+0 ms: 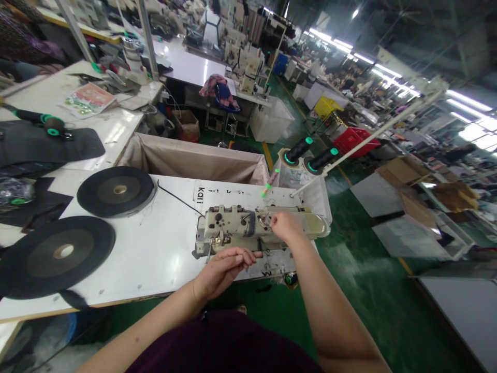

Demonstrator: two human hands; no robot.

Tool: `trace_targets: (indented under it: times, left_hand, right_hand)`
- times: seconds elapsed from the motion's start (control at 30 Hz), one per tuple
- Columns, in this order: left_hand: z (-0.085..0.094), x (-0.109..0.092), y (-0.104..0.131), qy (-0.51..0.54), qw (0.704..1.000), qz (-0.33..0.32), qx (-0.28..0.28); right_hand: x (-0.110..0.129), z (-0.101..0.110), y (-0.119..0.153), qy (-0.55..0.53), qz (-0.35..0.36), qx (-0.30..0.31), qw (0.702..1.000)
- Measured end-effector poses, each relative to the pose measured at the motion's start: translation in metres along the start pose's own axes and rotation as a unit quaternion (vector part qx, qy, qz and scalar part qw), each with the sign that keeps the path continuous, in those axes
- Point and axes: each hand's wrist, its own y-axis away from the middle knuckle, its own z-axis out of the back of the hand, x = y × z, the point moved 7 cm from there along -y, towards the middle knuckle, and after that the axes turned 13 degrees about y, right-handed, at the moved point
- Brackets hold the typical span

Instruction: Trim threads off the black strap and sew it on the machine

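Note:
A cream sewing machine lies before me on a white worktable. My right hand is closed over the machine's upper body, its fingertips bunched beside the small metal thread guides. Whatever those fingers pinch is too small to make out. Just in front of the machine, my left hand is raised with its thumb pressed to the fingers and its fingertips pointing right. Anything between them is hidden. Two black thread cones with green ends stand behind the machine, to the right.
Two big rolls of black strip lie flat at the table's left. A fabric-lined bin runs along the far edge. A slanting pole rises at the right. A side table with dark pieces stands left; a person is farther back.

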Motion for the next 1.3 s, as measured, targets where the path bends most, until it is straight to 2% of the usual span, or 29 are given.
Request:
trace_targets:
  times: [0.1, 0.23, 0.43, 0.57, 0.7, 0.83, 0.97, 1.1, 1.17, 1.3]
  left_hand:
    - [0.010, 0.015, -0.002, 0.009, 0.996, 0.039, -0.082]
    - [0.020, 0.026, -0.001, 0.022, 0.988, 0.045, -0.148]
    - [0.029, 0.036, -0.004, 0.054, 0.982, 0.051, -0.175]
    - [0.030, 0.037, -0.005, 0.080, 0.981, 0.052, -0.167]
    - [0.036, 0.045, 0.010, 0.108, 0.975, 0.107, -0.163]
    - [0.044, 0.052, 0.024, 0.120, 0.966, 0.132, -0.189]
    - [0.049, 0.056, 0.027, 0.150, 0.952, 0.136, -0.230]
    - [0.057, 0.057, 0.027, 0.184, 0.938, 0.133, -0.264]
    - [0.062, 0.057, 0.028, 0.200, 0.932, 0.129, -0.274]
    - [0.066, 0.058, 0.030, 0.218, 0.927, 0.123, -0.280]
  right_hand:
    - [0.004, 0.002, 0.000, -0.003, 0.016, -0.006, 1.000]
    - [-0.002, 0.004, 0.000, 0.007, -0.032, -0.003, 0.999]
    - [0.011, 0.003, -0.004, -0.008, -0.003, -0.007, 1.000]
    - [-0.004, -0.001, 0.002, 0.004, -0.052, -0.019, 0.998]
    - [-0.020, -0.006, 0.014, 0.009, -0.007, -0.035, 0.999]
    - [-0.026, -0.010, 0.010, 0.018, 0.019, -0.023, 0.999]
    - [-0.007, -0.005, 0.001, 0.047, 0.003, -0.051, 0.998]
    - [0.023, 0.003, 0.006, 0.076, 0.071, -0.074, 0.992]
    - [0.025, 0.002, 0.009, 0.090, 0.084, -0.059, 0.991]
    - [0.016, 0.006, 0.009, 0.115, 0.042, -0.063, 0.990]
